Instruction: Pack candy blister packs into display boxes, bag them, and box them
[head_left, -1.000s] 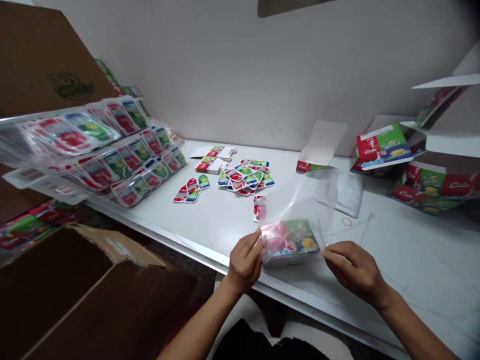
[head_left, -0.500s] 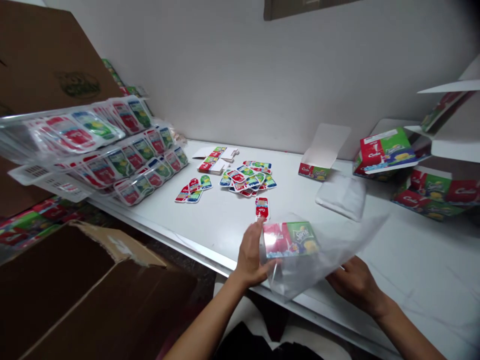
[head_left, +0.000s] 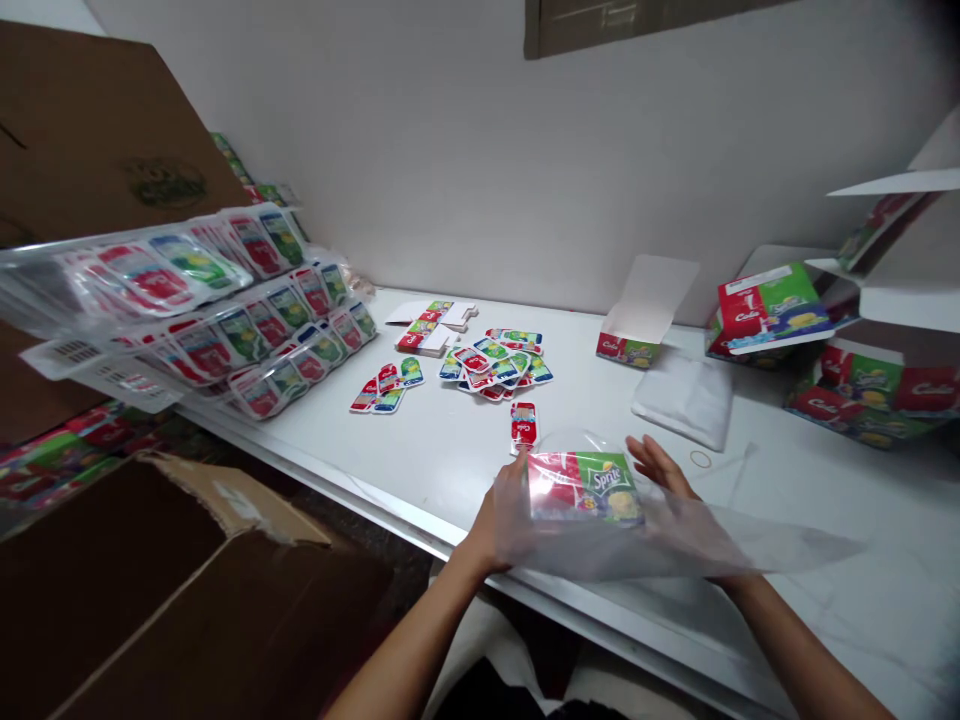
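White long counter (head_left: 442, 455). Clear plastic bag (head_left: 592, 555) around red-and-green card box (head_left: 585, 488), near counter's front edge. Left hand (head_left: 501, 522) holding box's left side; right hand (head_left: 681, 500) wide, beside box's right side. Small flat red packet (head_left: 524, 425) behind box.

Dim light, soft sheen on the tabletop (head_left: 435, 465), dark upper-right corner

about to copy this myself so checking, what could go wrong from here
The clear plastic trails across the right hand and might snag or crease. The Cola sachet, just behind the box, could get nudged or swept along. The box is near the front edge of the white table, so a slip might send it over.
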